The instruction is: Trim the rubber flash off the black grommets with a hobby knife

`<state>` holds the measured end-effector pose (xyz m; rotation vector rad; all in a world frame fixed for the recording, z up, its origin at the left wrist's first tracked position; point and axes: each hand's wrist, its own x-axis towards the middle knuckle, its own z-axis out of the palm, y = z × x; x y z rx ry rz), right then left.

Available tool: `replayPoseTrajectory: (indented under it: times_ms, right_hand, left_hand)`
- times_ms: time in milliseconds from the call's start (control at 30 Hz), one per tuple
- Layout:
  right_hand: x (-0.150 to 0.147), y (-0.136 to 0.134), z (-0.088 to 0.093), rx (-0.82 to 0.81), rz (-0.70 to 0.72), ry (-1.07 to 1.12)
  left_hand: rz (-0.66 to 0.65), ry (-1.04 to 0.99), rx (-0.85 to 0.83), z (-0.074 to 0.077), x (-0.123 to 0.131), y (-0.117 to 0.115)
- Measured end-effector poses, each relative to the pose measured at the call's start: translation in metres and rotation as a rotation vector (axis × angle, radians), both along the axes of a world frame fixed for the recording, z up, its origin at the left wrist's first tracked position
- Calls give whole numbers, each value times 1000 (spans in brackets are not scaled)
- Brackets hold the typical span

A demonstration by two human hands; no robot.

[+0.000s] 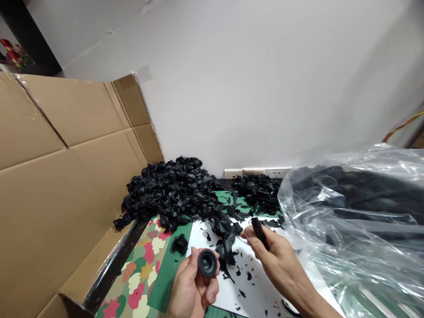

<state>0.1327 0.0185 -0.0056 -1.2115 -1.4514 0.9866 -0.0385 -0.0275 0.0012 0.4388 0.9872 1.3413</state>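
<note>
In left hand (190,287), ring (207,263) mouth-up

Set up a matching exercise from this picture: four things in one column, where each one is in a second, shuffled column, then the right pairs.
Things:
1. round black part
2. narrow black piece
3. cardboard box
4. clear plastic bag

Places:
A. far right of the view
B. in the left hand
C. along the left of the view
D. in the right hand

Pairs: 1-B, 2-D, 3-C, 4-A
</note>
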Motion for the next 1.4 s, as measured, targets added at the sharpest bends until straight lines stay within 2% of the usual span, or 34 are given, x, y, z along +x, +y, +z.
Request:
replayPoseTrajectory:
  times_ms: [167,367,567,733,967,1067,1233,1400]
  right_hand:
    - [-2,-2,-2,-13,83,188]
    - [-3,-3,-1,-12,123,288]
    - [-6,-4,-1,-71,191,335]
    - [-8,-6,0,-46,222,250]
    - [-12,-11,16,-49,244,6]
    - [-14,-14,18,-109,294,-30]
    - [-17,-16,17,-161,366,3]
    - [-19,-14,15,-185,404,51]
  left_hand:
    - [-12,-3,-19,2,0,0]
    - [-25,-16,-11,3,0,0]
    - [-48,2,4,-3,0,2]
    - [-35,39,2,-6,0,3]
    - [-16,109,5,-7,0,2]
    - [-16,181,46,-9,-1,1]
    - [-8,442,211,-15,-7,1]
    - [-3,594,277,-22,-7,0]
